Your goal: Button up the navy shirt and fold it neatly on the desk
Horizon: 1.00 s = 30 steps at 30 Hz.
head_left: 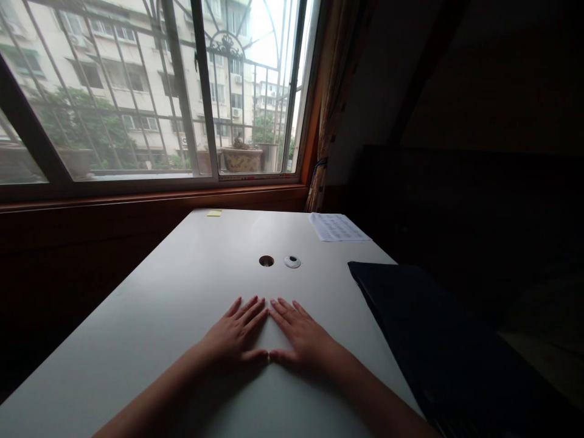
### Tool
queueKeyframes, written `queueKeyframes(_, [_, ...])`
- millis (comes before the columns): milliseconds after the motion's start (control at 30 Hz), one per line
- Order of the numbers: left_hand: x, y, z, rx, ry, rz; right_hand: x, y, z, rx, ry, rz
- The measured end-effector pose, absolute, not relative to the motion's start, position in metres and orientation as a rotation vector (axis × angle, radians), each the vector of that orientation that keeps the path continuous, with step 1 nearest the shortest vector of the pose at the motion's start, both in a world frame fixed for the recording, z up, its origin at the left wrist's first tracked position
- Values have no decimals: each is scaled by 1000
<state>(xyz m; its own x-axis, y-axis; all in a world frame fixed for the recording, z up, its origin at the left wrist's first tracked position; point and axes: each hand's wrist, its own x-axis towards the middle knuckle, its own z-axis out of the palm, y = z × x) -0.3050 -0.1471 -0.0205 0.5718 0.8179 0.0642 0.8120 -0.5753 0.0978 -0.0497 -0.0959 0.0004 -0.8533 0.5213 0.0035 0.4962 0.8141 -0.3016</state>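
My left hand (238, 333) lies flat on the white table (173, 292), palm down, its fingers stretched out. Beside it my right hand (298, 336) rests the same way, also holding nothing. The index fingertips and thumb tips of both hands meet or nearly meet, framing a patch of tabletop. Just beyond the fingers are a round cable hole (266, 261) in the table and, to its right, a loose white round grommet cap (292, 261) with a dark opening.
A dark blue folder-like flat item (424, 316) covers the table's right edge. Printed sheets (338, 227) lie at the far right corner, a yellow sticky note (214, 213) at the far left. Behind the table are a barred window (210, 91) and a tied curtain (325, 140).
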Motion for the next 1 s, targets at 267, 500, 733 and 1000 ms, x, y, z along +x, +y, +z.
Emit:
queueKeyframes(267, [-305,-148,-19,2738,1410,144,-51,-97,1,-844,-2911,467])
queueKeyframes(500, [-305,-147,-20,2751,1414,147,-51,-97,2,-840,-2913,471])
queueKeyframes(733, [-305,-147,-20,2746,1413,161,-50,-97,0,-830,-2899,462])
queueKeyframes(1000, [-305,-147,-20,2742,1412,162,-50,-96,1,-822,-2908,458])
